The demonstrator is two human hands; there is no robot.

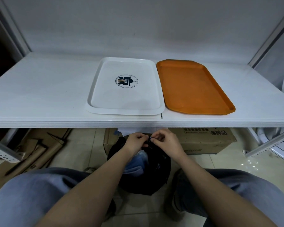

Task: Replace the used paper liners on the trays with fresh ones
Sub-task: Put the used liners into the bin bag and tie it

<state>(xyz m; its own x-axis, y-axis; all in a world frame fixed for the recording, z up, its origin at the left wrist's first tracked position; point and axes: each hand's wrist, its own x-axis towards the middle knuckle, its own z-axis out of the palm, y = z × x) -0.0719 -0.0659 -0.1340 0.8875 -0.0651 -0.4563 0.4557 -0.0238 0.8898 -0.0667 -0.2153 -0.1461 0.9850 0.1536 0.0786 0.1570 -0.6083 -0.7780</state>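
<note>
Two bare trays lie side by side on the white table [39, 95]: a white tray [95, 102] with a round dark logo, and an orange tray [193, 89] to its right. Neither carries a paper liner. Below the table edge, between my knees, stands a black bin bag [154, 174]. My left hand [136, 140] and my right hand [166, 140] meet above it, and each pinches the bag's gathered black top. White paper [134, 130] shows just under the table edge, behind my hands.
Cardboard boxes [203, 141] stand on the tiled floor under the table, behind the bag. Flattened cardboard [31, 148] lies at the left. Metal shelf rails [269, 145] slant down at the lower right and lower left. A grey wall backs the table.
</note>
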